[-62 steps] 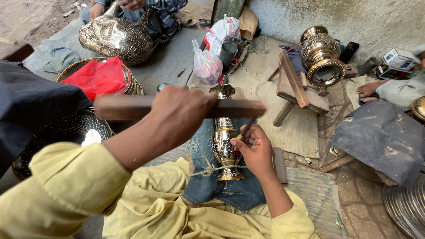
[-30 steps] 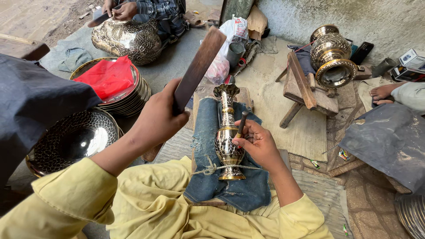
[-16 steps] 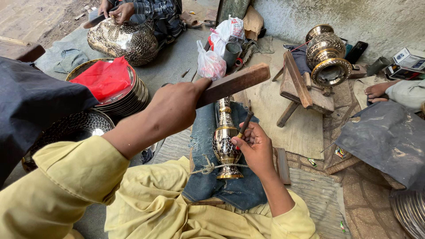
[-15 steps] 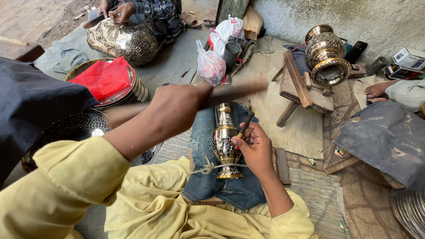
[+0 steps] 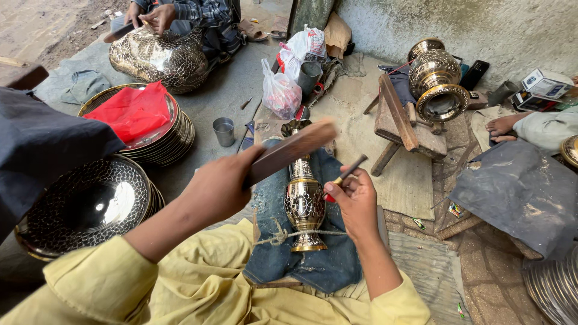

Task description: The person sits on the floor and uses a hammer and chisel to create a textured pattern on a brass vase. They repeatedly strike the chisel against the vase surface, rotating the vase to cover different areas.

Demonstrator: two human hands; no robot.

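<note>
The left hand (image 5: 220,189) has its fingers wrapped around a wooden bat (image 5: 290,151). The right hand (image 5: 355,201) pinches a chisel (image 5: 344,178) against the vase (image 5: 304,201), which lies on denim cloth (image 5: 319,265), tied with string.

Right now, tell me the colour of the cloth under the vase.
Blue denim cloth, clearest in the head view.

Two knotted plastic bags in the upper middle of the frame: a clear pinkish one (image 5: 280,93) stuffed with small goods, standing on the ground, and just behind it a white one with red print (image 5: 304,45), leaning toward the wall. Further up, a brown paper bag (image 5: 337,33) propped against the wall base. At the far right edge, upper part, a small white cardboard box (image 5: 545,81) with dark panels, lying tilted.
</note>
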